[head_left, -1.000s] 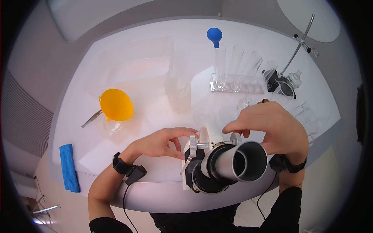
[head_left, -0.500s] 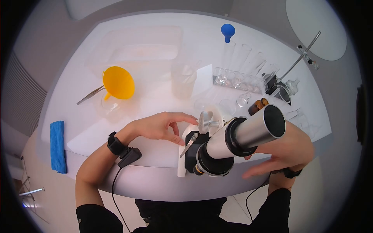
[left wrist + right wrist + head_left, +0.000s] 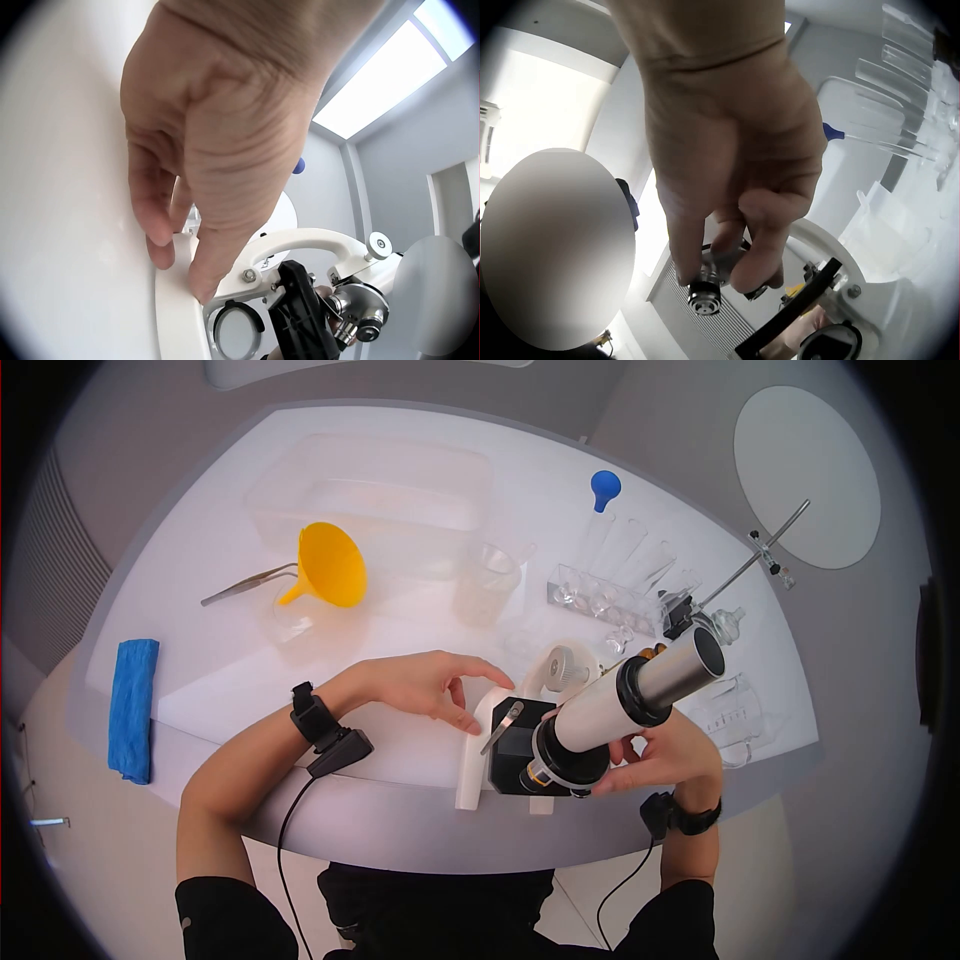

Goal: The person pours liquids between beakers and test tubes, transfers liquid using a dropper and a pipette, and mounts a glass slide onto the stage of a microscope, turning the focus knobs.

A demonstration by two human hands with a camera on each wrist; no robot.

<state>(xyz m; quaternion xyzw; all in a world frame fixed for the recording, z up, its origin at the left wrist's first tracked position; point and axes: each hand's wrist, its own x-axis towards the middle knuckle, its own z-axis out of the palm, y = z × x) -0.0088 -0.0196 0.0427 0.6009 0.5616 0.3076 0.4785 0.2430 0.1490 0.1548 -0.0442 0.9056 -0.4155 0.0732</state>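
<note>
A white and black microscope [image 3: 597,718] stands at the table's near edge, its silver eyepiece tube slanting up to the right. My left hand [image 3: 425,685] holds the left side of its white base [image 3: 177,304], thumb on one side and fingers on the other. Beneath the tube, my right hand [image 3: 668,752] has its fingers curled round the revolving nosepiece; an objective lens [image 3: 705,298] shows at the fingertips in the right wrist view. The black stage [image 3: 520,755] with a metal clip [image 3: 503,727] lies between the hands.
A yellow funnel [image 3: 333,565], tweezers [image 3: 248,584] and a clear tub [image 3: 390,470] lie to the left and back. A plastic beaker [image 3: 487,585], test tube rack [image 3: 595,598] and iron stand [image 3: 750,568] stand beyond the microscope. A blue cloth [image 3: 133,710] lies far left.
My right hand has moved from the microscope's far right side down under the tube to the nosepiece. The left hand keeps hold of the base. The head view has shifted.
</note>
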